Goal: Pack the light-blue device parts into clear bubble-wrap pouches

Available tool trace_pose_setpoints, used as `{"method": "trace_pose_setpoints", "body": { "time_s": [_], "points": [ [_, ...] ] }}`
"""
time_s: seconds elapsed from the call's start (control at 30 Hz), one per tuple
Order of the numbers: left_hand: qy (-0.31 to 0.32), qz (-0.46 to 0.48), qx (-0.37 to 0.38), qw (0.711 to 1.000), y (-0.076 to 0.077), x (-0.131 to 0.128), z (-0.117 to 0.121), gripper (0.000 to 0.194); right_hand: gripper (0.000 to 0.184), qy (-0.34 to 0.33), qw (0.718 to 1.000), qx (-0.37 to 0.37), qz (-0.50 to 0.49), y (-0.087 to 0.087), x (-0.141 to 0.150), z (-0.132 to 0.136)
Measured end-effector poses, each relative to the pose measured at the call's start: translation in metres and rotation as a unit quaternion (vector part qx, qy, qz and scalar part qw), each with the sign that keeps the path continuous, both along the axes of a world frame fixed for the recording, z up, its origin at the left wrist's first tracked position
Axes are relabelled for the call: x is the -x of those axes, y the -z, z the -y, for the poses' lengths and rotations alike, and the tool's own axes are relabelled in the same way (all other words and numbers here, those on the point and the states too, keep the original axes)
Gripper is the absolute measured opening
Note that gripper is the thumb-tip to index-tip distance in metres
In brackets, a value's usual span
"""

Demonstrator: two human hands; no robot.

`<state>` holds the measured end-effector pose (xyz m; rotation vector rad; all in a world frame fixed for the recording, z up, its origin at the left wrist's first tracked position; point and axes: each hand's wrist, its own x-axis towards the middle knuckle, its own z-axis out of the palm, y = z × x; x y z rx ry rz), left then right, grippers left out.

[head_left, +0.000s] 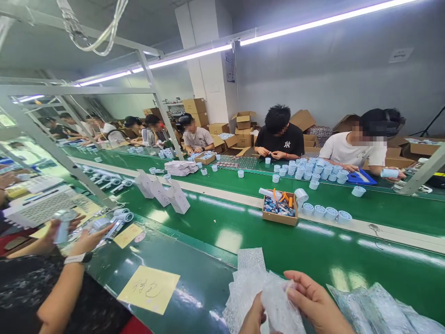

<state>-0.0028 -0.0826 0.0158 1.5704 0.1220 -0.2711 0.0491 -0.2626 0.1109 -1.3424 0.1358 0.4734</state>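
Workshop interior with a long green table (239, 225) under a strip light (194, 55). Above the table's near edge, a piece of bubble wrap (281, 306) is held between both hands: the left hand (254, 317) has its grip closed on the left side, the right hand (314, 299) pinches the upper right edge. Along the same edge lie stacked wrap sheets (249, 260), just beside it, and clear packets (380, 308), farther right. Toward the far edge: light-blue cups (327, 171) and seated co-workers (281, 139).
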Motion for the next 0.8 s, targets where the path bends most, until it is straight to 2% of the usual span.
{"method": "trace_pose_setpoints", "body": {
  "time_s": [0.07, 0.17, 0.23, 0.33, 0.4, 0.5, 0.57, 0.67, 0.7, 0.73, 0.8],
  "points": [
    [-0.023, -0.017, 0.052, 0.998, -0.02, 0.0, -0.001, 0.073, 0.052, 0.01, 0.999, 0.04, 0.031, 0.008, 0.0, -0.017],
    [-0.128, -0.025, -0.002, 0.991, -0.045, -0.003, -0.008, 0.066, 0.05, 0.063, 0.975, 0.169, 0.131, 0.013, 0.001, -0.03],
    [-0.163, -0.017, -0.015, 0.986, -0.061, -0.006, -0.012, 0.066, 0.046, 0.089, 0.951, 0.217, 0.202, 0.018, 0.005, -0.034],
    [-0.107, -0.003, 0.008, 0.994, -0.08, -0.014, -0.019, 0.065, 0.041, 0.093, 0.926, 0.231, 0.284, 0.028, 0.014, -0.038],
    [-0.085, 0.04, -0.069, 0.993, -0.089, -0.019, -0.024, 0.061, 0.04, 0.104, 0.913, 0.244, 0.31, 0.031, 0.02, -0.042],
    [-0.139, 0.117, -0.213, 0.96, -0.096, -0.026, -0.029, 0.055, 0.038, 0.102, 0.91, 0.244, 0.32, 0.03, 0.027, -0.047],
    [-0.155, 0.116, -0.219, 0.956, -0.096, -0.029, -0.028, 0.052, 0.038, 0.087, 0.926, 0.215, 0.3, 0.028, 0.029, -0.048],
    [-0.127, 0.06, -0.128, 0.982, -0.091, -0.027, -0.017, 0.052, 0.046, 0.113, 0.969, 0.153, 0.161, 0.026, 0.027, -0.047],
    [-0.103, 0.035, -0.085, 0.99, -0.087, -0.026, -0.013, 0.053, 0.049, 0.136, 0.974, 0.145, 0.112, 0.027, 0.025, -0.045],
    [-0.076, 0.01, -0.043, 0.996, -0.083, -0.023, -0.009, 0.054, 0.051, 0.163, 0.971, 0.157, 0.079, 0.028, 0.024, -0.043],
    [-0.021, -0.035, 0.014, 0.999, -0.074, -0.018, -0.003, 0.059, 0.055, 0.203, 0.951, 0.221, 0.075, 0.03, 0.021, -0.038]
  ]
}}
